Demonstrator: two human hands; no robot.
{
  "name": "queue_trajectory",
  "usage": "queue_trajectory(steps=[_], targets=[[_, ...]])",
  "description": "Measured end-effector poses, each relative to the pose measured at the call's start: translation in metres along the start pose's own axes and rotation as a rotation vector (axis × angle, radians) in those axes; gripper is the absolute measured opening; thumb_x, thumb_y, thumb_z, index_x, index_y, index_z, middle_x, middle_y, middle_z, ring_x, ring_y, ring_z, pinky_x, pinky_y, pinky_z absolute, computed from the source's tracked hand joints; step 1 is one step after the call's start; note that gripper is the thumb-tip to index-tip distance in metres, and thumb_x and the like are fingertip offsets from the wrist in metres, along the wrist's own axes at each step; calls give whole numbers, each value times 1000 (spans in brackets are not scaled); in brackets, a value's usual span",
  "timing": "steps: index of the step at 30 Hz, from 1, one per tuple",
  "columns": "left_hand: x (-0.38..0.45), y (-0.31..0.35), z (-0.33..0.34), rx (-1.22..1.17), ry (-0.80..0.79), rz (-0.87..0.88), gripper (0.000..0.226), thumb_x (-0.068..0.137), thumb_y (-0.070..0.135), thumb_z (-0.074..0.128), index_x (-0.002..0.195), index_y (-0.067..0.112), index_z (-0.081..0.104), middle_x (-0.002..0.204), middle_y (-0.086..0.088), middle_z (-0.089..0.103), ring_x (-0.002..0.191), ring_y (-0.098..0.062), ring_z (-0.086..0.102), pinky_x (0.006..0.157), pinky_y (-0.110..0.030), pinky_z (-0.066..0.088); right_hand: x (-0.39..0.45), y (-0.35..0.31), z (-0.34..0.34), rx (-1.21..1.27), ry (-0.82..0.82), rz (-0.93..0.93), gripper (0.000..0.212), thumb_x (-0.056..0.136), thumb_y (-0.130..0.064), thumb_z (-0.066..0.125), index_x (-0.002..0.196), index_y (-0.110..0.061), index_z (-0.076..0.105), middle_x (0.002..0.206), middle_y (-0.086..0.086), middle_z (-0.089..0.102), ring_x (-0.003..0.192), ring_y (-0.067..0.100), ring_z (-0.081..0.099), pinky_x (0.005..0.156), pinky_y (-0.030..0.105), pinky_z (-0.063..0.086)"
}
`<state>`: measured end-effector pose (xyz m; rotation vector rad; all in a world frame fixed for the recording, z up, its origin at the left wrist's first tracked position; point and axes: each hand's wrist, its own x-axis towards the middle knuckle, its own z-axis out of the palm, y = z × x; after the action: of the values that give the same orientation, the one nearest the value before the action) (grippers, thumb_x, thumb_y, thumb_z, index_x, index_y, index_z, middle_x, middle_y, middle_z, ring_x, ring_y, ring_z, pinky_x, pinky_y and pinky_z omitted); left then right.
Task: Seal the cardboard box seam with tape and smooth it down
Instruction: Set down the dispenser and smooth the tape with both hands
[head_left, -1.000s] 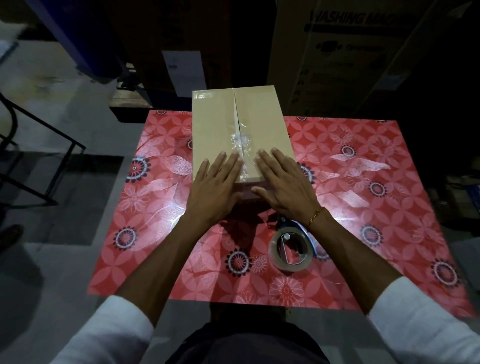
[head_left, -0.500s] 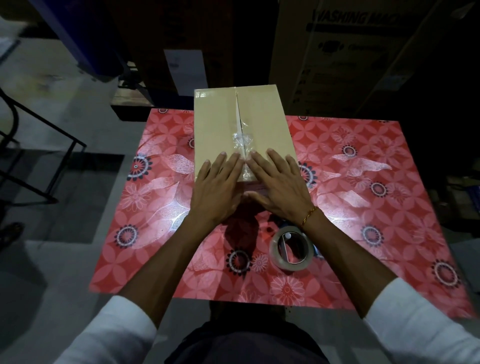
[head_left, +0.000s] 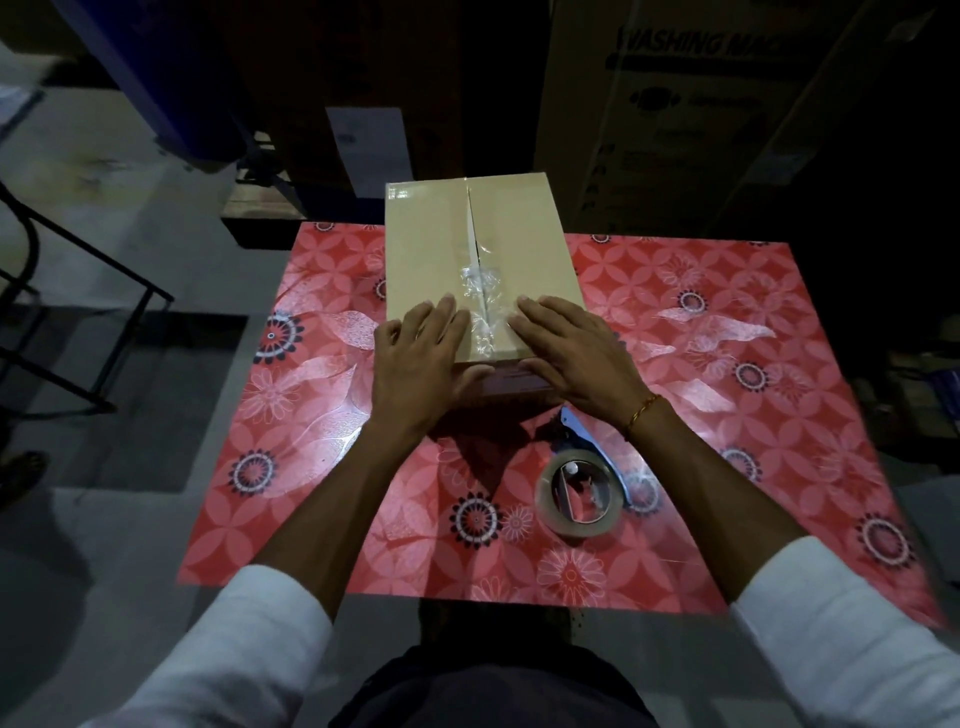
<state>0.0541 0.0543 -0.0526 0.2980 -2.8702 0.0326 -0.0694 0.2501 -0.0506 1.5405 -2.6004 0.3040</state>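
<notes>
A tan cardboard box (head_left: 431, 249) stands on the red flowered table (head_left: 727, 364), its centre seam (head_left: 471, 234) running away from me. Crinkled clear tape (head_left: 480, 299) covers the near half of the seam; the far half shows a bare gap. My left hand (head_left: 421, 358) lies flat on the left flap at the near edge, thumb over the front face. My right hand (head_left: 576, 353) lies flat on the right flap, fingers apart. The tape shows between the two hands. A tape roll on a blue-handled dispenser (head_left: 579, 493) lies on the table under my right forearm.
Large dark cartons, one printed "WASHING MACHINE" (head_left: 696, 104), rise behind the table. A black metal frame (head_left: 78, 291) stands on the grey floor at left. A foot (head_left: 21, 475) shows at the far left edge.
Both hands have slid outward from the seam, leaving a gap between them that uncovers the tape. The box and the tape roll stay where they were.
</notes>
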Motion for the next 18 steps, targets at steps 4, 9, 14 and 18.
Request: queue_trajectory(steps=[4,9,14,18], targets=[[-5,-4,2,-33,-1,27,74,81,53,66,139,15,40,150,-7,39,133,-28,38,93,-44,33,-2,-1,2,-10,-1,2,57,96,-36,57,148,-16,46,158,7,43,143,31,40,108,49,43],[-9,9,4,8,-45,-41,86,80,65,54,144,12,31,153,-9,32,137,-30,31,102,-49,30,3,-19,2,-15,51,110,68,82,-55,70,137,-17,55,149,5,53,135,29,46,101,45,41],[-5,10,4,34,-12,-48,83,79,62,60,142,13,34,150,-8,38,133,-29,35,97,-48,32,10,-21,1,-71,76,121,63,76,-48,78,128,-19,57,141,3,57,126,29,51,89,43,41],[-8,3,3,31,-47,-4,89,74,47,74,145,13,30,152,-8,34,135,-29,32,99,-45,30,-1,-15,1,-100,10,72,76,75,-30,81,142,-18,47,153,5,46,136,31,42,98,46,41]])
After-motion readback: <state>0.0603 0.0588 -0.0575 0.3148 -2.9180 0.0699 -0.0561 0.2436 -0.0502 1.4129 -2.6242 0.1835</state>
